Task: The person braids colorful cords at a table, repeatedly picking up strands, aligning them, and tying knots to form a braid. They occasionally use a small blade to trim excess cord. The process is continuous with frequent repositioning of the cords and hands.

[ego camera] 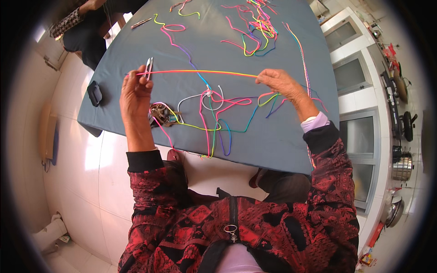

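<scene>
Between my two hands a multicoloured cord (201,71) is stretched taut above the table, pink toward the left and yellow toward the right. My left hand (136,88) pinches one end, with thread snips (149,66) seen right by its fingers; whether the snips are held or lie on the table I cannot tell. The fingertips of my right hand (276,82) grip the other end. Below the stretch lie looped rainbow cords (218,128) and a white cord (186,99) knotted near the middle. A bunch of keys (164,114) rests beside my left wrist.
The grey cloth-covered table (273,143) holds a tangle of cords (261,30) at the back and a long braided cord (302,54) at right. A black tray (94,94) sits near the left edge. Another person's sleeve (65,25) shows at upper left.
</scene>
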A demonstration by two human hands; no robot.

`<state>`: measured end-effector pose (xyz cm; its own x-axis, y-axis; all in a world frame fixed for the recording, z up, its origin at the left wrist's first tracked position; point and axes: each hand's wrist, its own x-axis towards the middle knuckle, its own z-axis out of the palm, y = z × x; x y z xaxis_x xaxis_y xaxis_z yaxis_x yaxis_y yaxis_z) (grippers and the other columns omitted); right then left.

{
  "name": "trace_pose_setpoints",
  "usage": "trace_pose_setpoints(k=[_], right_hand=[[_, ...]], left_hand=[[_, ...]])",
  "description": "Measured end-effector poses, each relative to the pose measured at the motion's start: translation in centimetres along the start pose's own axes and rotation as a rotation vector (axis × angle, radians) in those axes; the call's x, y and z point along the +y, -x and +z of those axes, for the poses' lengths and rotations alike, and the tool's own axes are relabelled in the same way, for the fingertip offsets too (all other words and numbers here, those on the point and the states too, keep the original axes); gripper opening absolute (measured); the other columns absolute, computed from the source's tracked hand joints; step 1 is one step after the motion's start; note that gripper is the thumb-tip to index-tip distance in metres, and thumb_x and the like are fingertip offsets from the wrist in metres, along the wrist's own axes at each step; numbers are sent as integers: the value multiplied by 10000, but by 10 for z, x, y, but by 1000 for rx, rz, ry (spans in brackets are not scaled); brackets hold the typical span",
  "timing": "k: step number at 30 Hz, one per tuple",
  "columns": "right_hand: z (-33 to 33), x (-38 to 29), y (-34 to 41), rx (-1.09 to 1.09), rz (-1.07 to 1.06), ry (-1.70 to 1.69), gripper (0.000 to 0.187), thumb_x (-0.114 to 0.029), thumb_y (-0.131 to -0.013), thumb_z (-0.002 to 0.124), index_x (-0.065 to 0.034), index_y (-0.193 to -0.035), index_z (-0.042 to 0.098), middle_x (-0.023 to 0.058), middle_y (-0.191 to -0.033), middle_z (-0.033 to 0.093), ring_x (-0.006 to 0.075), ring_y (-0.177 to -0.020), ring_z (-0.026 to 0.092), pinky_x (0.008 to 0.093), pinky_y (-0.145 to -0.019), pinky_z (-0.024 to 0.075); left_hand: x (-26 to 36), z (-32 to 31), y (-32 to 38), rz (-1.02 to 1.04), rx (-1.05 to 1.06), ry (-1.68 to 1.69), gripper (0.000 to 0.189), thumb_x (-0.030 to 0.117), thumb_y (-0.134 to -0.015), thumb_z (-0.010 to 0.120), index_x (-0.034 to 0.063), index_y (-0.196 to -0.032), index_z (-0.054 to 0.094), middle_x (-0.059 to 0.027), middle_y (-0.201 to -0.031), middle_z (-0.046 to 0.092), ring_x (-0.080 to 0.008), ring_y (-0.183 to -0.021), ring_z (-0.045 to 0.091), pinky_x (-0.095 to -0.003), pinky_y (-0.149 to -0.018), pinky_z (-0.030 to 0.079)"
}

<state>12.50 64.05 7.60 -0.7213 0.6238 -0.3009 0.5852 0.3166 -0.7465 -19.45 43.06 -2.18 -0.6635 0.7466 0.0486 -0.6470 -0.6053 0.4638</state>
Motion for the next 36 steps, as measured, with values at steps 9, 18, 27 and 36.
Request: trace_pose_setpoints(k=[9,18,27,36], right_hand=[[-179,90,45,447,176,297,302,-377,-816,565,-88,-861,641,-49,-629,413,65,-515,318,224,-457,260],[-274,164,114,597,184,525,307,-345,-827,573,-58,-880,667,60,-835,657,164,-795,583,296,-719,444],[-381,263,253,895,303,500,295,-331,-811,563,-59,-878,656,93,-769,620,203,-740,564,310,-694,440],[-386,399,321,912,551,750,290,-314,-827,560,-35,-765,613,147,-696,607,302,-659,582,415,-597,429]], left_hand=[[14,-28,-13,125,143,144,113,80,-875,562,-30,-861,586,-184,-998,633,-272,-966,624,-420,-915,486],[-3,-32,-20,144,156,133,110,44,-863,562,-63,-883,583,-205,-975,640,-291,-960,623,-427,-941,465],[-24,-28,-9,153,98,15,154,70,-884,534,-64,-952,569,-196,-1025,622,-276,-1007,593,-401,-1006,411],[-93,56,-107,-236,44,-650,137,116,-846,628,33,-935,563,-48,-754,562,-122,-598,510,-254,-489,403]])
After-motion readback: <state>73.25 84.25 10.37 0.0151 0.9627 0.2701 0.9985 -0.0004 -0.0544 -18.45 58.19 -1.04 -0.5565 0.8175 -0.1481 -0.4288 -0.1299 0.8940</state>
